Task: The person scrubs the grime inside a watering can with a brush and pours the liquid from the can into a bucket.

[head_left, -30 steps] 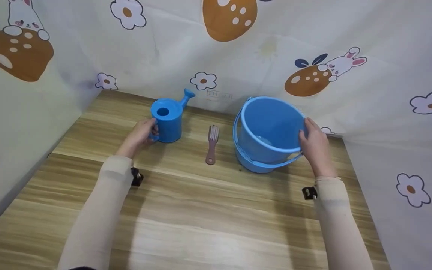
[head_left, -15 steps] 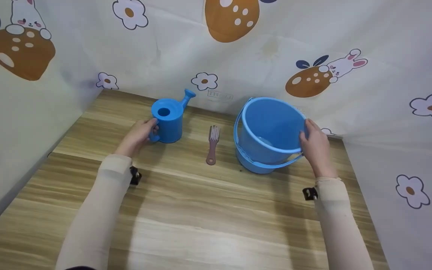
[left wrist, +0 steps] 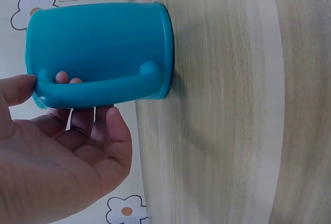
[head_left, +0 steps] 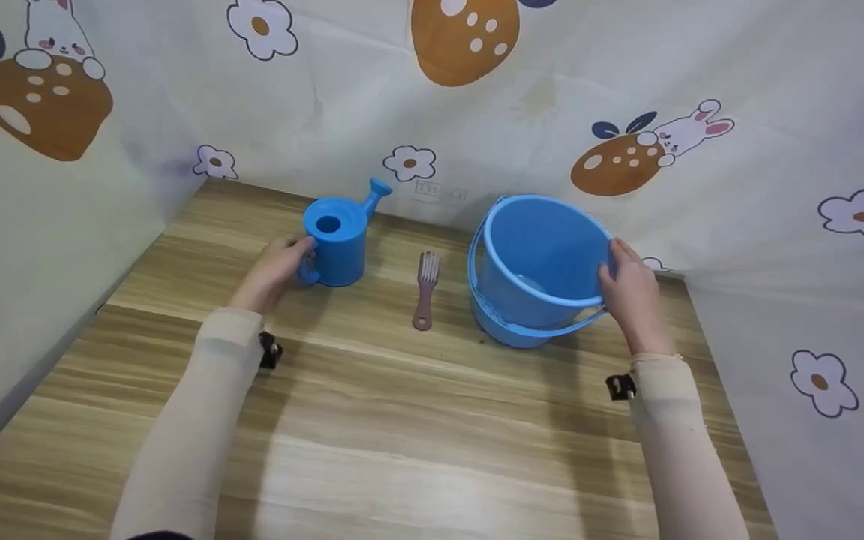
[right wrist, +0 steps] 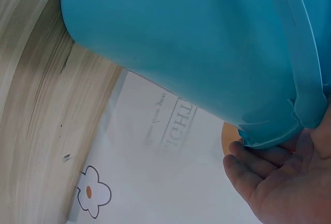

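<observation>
A blue toy watering can stands upright at the back left of the table, its spout towards the back right. My left hand holds its handle; in the left wrist view the thumb lies at the handle's upper end and some fingertips show through the loop. To the right stands a blue bucket with its bail hanging down at the front. My right hand grips the bucket's right rim, thumb inside and fingers outside. A small brownish toy fork lies between the can and the bucket.
The wood-grain table meets a cloth-covered wall printed with rabbits, strawberries and flowers right behind the can and bucket. More cloth rises along the right edge, close to my right hand.
The lower fingers of my left hand have shifted slightly, so more of the handle's bottom shows. My right hand, the bucket and the fork stay where they were.
</observation>
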A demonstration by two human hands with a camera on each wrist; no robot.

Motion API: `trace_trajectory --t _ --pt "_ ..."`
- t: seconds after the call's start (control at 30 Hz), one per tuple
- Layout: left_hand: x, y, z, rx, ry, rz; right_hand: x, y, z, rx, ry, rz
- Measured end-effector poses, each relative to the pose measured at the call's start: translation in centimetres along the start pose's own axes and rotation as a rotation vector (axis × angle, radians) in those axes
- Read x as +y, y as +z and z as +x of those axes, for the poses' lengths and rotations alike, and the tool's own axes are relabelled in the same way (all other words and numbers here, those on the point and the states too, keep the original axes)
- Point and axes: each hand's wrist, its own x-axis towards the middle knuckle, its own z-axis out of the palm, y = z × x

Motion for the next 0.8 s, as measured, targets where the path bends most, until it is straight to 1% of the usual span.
trace_trajectory --t 0.17,0.27,0.43,0.5,0.67,0.8 --pt "0.1 -0.3 -0.2 0.025 -0.018 0.025 0.0 0.0 0.1 0.001 0.001 0.001" --pt "0.2 -0.5 -0.3 0.04 -0.014 0.043 0.0 0.0 0.1 -0.003 0.002 -0.004" --pt "0.4 -0.8 -0.4 0.073 0.045 0.101 -0.1 -0.2 0.1 -0.007 -0.015 -0.042" --pt "0.4 -0.9 -0.5 0.088 0.064 0.109 -0.1 -0.4 0.1 -0.023 -0.02 -0.053" --pt "0.5 -1.1 -0.8 0.115 0.054 0.091 -0.2 -0.9 0.1 -0.086 -0.021 -0.055" --pt "0.9 -1.3 -0.9 0.126 0.056 0.095 -0.3 -1.3 0.2 -0.123 -0.014 -0.063"
